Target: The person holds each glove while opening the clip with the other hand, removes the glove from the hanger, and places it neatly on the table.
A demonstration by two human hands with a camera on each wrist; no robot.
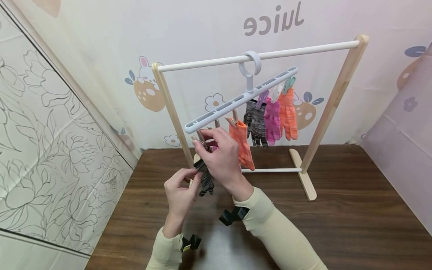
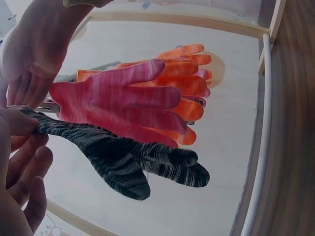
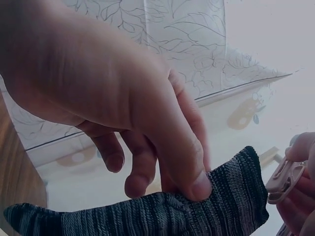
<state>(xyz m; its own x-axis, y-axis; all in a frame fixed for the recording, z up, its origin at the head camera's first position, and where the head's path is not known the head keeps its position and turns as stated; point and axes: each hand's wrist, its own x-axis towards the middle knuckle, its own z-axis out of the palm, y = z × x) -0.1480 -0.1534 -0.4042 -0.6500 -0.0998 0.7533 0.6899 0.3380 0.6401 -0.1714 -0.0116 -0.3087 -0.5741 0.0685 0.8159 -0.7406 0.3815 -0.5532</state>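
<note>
A black-and-grey striped knit glove (image 1: 206, 179) dangles below the near end of the grey hanger (image 1: 219, 111). My left hand (image 1: 181, 191) pinches it near the cuff between thumb and fingers, which the right wrist view shows close up. Held by my right hand (image 1: 221, 155) is a beige-pink clothespin (image 3: 285, 179) at the hanger's end. Its tip meets the cuff's edge; whether it bites the fabric I cannot tell. Just behind hang a pink glove (image 2: 118, 101) and an orange glove (image 1: 241, 144), the pink one mostly hidden by my right hand in the head view.
The hanger hooks over the white rod (image 1: 307, 49) of a wooden rack (image 1: 351, 71) and tilts toward me. Its far half carries another striped glove (image 1: 255, 120), a pink one (image 1: 272, 120) and an orange one (image 1: 288, 112) on clips. A brown table (image 1: 337, 232) lies underneath.
</note>
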